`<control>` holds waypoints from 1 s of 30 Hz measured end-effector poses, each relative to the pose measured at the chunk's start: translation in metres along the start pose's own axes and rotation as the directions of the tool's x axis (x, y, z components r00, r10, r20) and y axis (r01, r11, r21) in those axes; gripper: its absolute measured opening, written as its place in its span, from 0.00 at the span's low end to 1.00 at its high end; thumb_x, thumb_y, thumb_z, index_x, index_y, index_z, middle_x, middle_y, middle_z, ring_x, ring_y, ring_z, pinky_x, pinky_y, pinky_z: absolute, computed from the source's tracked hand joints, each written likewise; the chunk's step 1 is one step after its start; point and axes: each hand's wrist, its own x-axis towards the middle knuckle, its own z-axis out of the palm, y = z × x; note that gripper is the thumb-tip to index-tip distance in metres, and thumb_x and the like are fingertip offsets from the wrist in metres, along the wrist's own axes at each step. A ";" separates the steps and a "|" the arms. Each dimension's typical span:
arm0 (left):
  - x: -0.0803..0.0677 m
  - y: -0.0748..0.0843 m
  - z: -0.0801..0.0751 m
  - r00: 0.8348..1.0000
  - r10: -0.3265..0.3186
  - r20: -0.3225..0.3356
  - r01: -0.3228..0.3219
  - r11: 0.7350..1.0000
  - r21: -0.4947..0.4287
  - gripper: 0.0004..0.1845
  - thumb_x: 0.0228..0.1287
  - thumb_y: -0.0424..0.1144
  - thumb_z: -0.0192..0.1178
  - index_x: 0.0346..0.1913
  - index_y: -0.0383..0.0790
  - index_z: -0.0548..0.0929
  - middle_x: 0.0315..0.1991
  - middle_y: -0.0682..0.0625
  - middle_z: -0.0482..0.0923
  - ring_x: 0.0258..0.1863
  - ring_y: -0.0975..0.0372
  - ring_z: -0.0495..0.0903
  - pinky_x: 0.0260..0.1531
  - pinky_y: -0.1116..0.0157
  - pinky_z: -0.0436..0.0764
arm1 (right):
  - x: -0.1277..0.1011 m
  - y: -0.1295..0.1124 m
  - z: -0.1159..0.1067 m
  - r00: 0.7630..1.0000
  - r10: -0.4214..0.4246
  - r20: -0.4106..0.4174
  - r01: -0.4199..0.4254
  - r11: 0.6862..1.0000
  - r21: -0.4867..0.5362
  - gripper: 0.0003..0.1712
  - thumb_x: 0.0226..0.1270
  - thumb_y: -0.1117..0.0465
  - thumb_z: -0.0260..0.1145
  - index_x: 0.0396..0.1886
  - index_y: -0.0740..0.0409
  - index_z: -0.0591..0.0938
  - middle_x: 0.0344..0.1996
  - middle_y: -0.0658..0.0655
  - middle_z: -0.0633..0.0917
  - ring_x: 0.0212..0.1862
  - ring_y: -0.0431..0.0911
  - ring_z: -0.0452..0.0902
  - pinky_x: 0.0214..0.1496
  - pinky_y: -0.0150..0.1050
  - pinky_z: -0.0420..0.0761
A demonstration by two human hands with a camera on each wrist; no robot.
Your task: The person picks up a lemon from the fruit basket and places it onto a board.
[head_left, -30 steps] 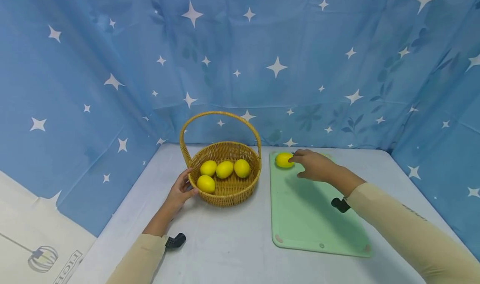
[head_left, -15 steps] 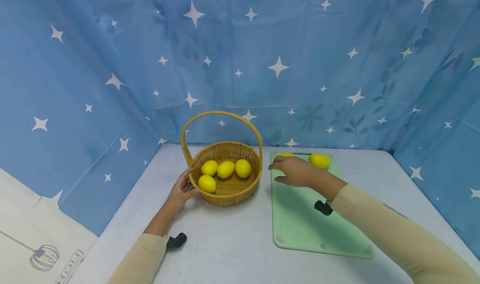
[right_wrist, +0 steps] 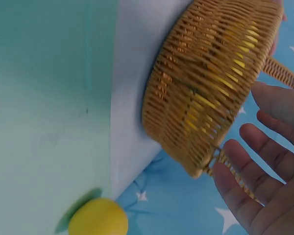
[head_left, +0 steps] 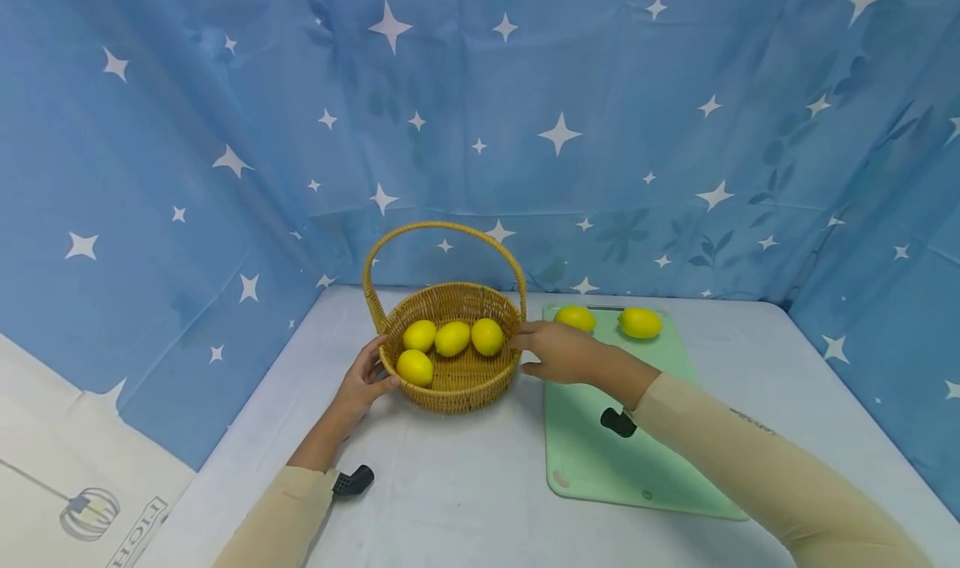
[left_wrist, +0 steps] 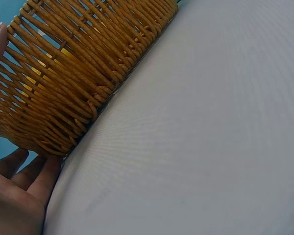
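A wicker basket (head_left: 461,400) with a tall arched handle stands upright on the table, several yellow lemons (head_left: 452,340) inside it. My left hand (head_left: 358,387) grips its left side, the thumb at the rim and the fingers low against the weave in the left wrist view. At the basket's right rim is my right hand (head_left: 562,354), fingers loosely spread and holding nothing; whether they touch the weave I cannot tell. Two more lemons lie at the far end of a green cutting board: a left lemon (head_left: 576,317) and a right lemon (head_left: 641,323).
The green cutting board (head_left: 607,451) lies flat to the right of the basket, partly under my right forearm. A white cloth covers the table (head_left: 450,493). A blue star-patterned curtain (head_left: 480,93) hangs behind and along the sides.
My right hand has moved left from the far end of the cutting board to the basket's right rim, uncovering both lemons there. The left hand and the basket stay in place.
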 end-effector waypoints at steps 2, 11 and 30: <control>0.000 0.001 0.001 1.000 -0.001 0.001 0.001 1.000 0.001 0.42 0.65 0.28 0.63 0.77 0.42 0.52 0.74 0.34 0.50 0.71 0.43 0.53 0.66 0.49 0.59 | 0.004 -0.002 0.003 1.000 0.001 -0.002 -0.001 1.000 -0.011 0.22 0.66 0.55 0.68 0.59 0.53 0.80 0.53 0.53 0.80 0.53 0.47 0.77 0.53 0.41 0.78; 0.007 -0.015 -0.004 1.000 -0.005 -0.008 0.005 1.000 0.006 0.42 0.65 0.27 0.62 0.77 0.43 0.52 0.74 0.35 0.49 0.72 0.42 0.53 0.66 0.48 0.59 | 0.020 -0.012 0.008 0.999 -0.013 -0.039 0.015 0.998 0.053 0.21 0.68 0.59 0.67 0.59 0.56 0.80 0.46 0.51 0.80 0.44 0.44 0.78 0.45 0.38 0.80; 0.010 -0.026 -0.009 1.000 -0.007 -0.008 0.007 1.000 0.012 0.41 0.66 0.30 0.62 0.77 0.49 0.54 0.76 0.39 0.48 0.73 0.45 0.51 0.67 0.50 0.58 | 0.063 -0.026 0.030 0.998 -0.046 -0.047 0.050 0.995 0.082 0.22 0.68 0.57 0.67 0.60 0.55 0.80 0.51 0.53 0.82 0.51 0.44 0.77 0.52 0.39 0.78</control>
